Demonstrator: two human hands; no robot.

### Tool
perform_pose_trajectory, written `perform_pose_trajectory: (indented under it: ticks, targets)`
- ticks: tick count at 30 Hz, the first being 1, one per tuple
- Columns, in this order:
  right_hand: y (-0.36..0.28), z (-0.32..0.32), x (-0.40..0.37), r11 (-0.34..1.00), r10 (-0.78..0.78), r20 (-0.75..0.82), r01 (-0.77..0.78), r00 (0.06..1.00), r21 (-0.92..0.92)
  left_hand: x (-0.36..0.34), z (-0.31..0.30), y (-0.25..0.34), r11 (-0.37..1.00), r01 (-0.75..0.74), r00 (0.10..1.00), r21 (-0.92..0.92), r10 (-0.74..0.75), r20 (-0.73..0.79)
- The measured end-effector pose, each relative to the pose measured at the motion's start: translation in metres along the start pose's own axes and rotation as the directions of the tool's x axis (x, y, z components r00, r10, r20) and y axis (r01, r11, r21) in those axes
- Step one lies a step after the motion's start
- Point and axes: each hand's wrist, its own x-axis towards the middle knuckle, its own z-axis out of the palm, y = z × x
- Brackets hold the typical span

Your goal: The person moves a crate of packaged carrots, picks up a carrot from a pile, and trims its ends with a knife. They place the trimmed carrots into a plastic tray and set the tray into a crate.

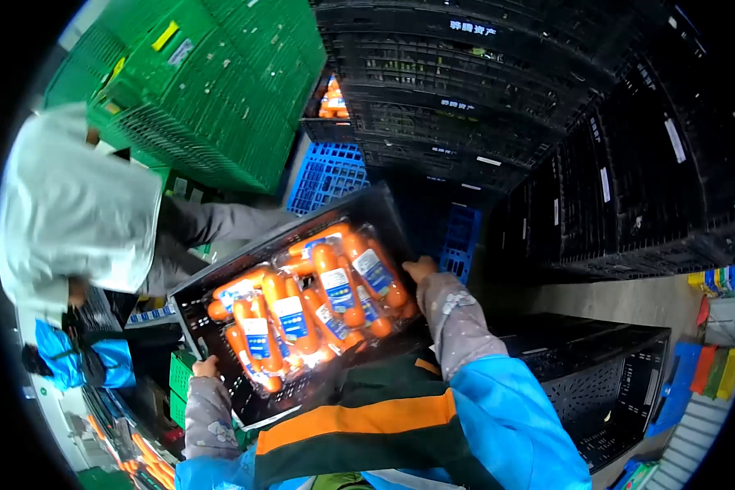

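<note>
A black crate (189, 314) is held up in front of my body, tilted. Inside it lie several clear packs of carrots (290, 314) with blue and white labels. My left hand (206, 367) grips the crate's near left side. On its right end, my right hand (420, 268) has its fingers closed round the edge. The undersides of both hands' grips are hidden by the crate.
Green crates (212, 98) are stacked at the upper left, black crates (457, 90) at the top and right. A person in a pale top (82, 204) is at the left. Blue pallet (327, 175) beyond; an empty black crate (604, 400) at the lower right.
</note>
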Motion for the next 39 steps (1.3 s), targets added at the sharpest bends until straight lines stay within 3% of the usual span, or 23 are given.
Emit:
perform_pose_trajectory:
  ticks: [2, 5, 6, 7, 9, 12, 13, 14, 18, 21, 23, 24, 25, 26, 27, 29, 30, 31, 32, 36, 37, 38, 39]
  targets:
    - [0.071, 0.009, 0.055, 0.998, 0.065, -0.098, -0.063, 0.993, 0.022, -0.001, 0.046, 0.040, 1.000, -0.003, 0.994, -0.011, 0.004, 0.112]
    - [0.139, -0.015, 0.063, 0.946, 0.310, -0.208, -0.279, 0.928, 0.166, -0.005, 0.108, 0.100, 0.957, -0.102, 0.970, 0.271, 0.035, 0.242]
    - [0.141, -0.042, 0.049, 0.946, 0.270, -0.139, -0.236, 0.953, 0.221, 0.016, 0.141, 0.100, 0.958, -0.101, 0.961, 0.269, 0.023, 0.276]
    - [0.219, -0.022, 0.092, 0.925, 0.378, -0.182, -0.363, 0.908, 0.114, 0.019, 0.172, 0.112, 0.987, -0.107, 0.938, 0.116, 0.062, 0.340]
    - [0.133, -0.087, 0.039, 0.730, 0.581, -0.020, -0.510, 0.814, 0.455, 0.053, 0.232, 0.148, 0.955, -0.096, 0.898, 0.281, -0.039, 0.438]
    - [0.214, -0.097, 0.075, 0.857, 0.468, 0.038, -0.464, 0.883, 0.221, 0.089, 0.336, 0.203, 0.809, -0.438, 0.796, 0.392, 0.147, 0.587]
    - [0.141, -0.119, 0.061, 0.677, 0.652, -0.083, -0.530, 0.754, 0.511, 0.078, 0.369, 0.233, 0.878, -0.294, 0.815, 0.377, 0.025, 0.578]
    - [0.152, -0.121, 0.075, 0.659, 0.675, -0.072, -0.555, 0.735, 0.508, 0.097, 0.407, 0.233, 0.932, -0.284, 0.783, 0.226, 0.089, 0.616]
    - [0.235, -0.121, 0.143, 0.701, 0.659, -0.126, -0.544, 0.742, 0.461, 0.098, 0.511, 0.256, 0.825, -0.454, 0.750, 0.336, 0.150, 0.644]
    - [0.247, -0.111, 0.195, 0.571, 0.784, -0.225, -0.532, 0.579, 0.625, 0.087, 0.566, 0.240, 0.879, -0.365, 0.759, 0.307, 0.089, 0.645]
    - [0.302, -0.098, 0.233, 0.566, 0.717, -0.169, -0.423, 0.676, 0.708, 0.095, 0.613, 0.218, 0.871, -0.329, 0.777, 0.364, 0.032, 0.628]
    - [0.340, -0.088, 0.253, 0.528, 0.703, -0.097, -0.425, 0.705, 0.735, 0.105, 0.627, 0.198, 0.686, -0.613, 0.714, 0.392, 0.270, 0.646]
    - [0.359, -0.072, 0.260, 0.548, 0.632, -0.127, -0.325, 0.764, 0.771, 0.110, 0.634, 0.182, 0.554, -0.700, 0.679, 0.450, 0.320, 0.661]
    - [0.376, -0.053, 0.264, 0.549, 0.560, -0.152, -0.227, 0.814, 0.804, 0.116, 0.638, 0.173, 0.394, -0.741, 0.653, 0.544, 0.231, 0.722]
    - [0.388, -0.031, 0.259, 0.532, 0.493, -0.188, -0.124, 0.849, 0.838, 0.128, 0.643, 0.177, 0.095, -0.825, 0.564, 0.556, 0.083, 0.822]
    - [0.402, -0.047, 0.254, 0.605, 0.596, -0.178, -0.292, 0.783, 0.741, 0.145, 0.663, 0.170, -0.233, -0.899, 0.410, 0.371, -0.153, 0.899]
    - [0.402, -0.057, 0.260, 0.643, 0.615, -0.217, -0.322, 0.758, 0.695, 0.157, 0.668, 0.170, -0.172, -0.903, 0.418, 0.394, -0.132, 0.899]
    - [0.404, -0.058, 0.261, 0.670, 0.624, -0.247, -0.345, 0.741, 0.658, 0.146, 0.666, 0.168, 0.281, -0.714, 0.643, 0.642, -0.102, 0.759]
    - [0.408, -0.060, 0.260, 0.695, 0.627, -0.268, -0.370, 0.732, 0.617, 0.130, 0.662, 0.171, 0.704, -0.364, 0.822, 0.610, -0.064, 0.565]
    - [0.446, -0.041, 0.264, 0.833, 0.552, -0.438, -0.454, 0.710, 0.315, 0.147, 0.676, 0.153, 0.788, -0.321, 0.902, 0.525, 0.085, 0.423]
    - [0.462, -0.030, 0.261, 0.876, 0.461, -0.495, -0.466, 0.736, 0.124, 0.177, 0.683, 0.137, 0.823, -0.273, 0.894, 0.499, 0.025, 0.448]
    - [0.468, -0.024, 0.261, 0.845, 0.165, -0.577, -0.417, 0.800, -0.336, 0.140, 0.670, 0.167, 0.840, -0.235, 0.883, 0.488, -0.025, 0.468]
    - [0.494, -0.019, 0.259, 0.738, 0.145, -0.335, -0.327, 0.931, -0.590, 0.097, 0.656, 0.202, 0.855, -0.195, 0.870, 0.480, -0.074, 0.487]
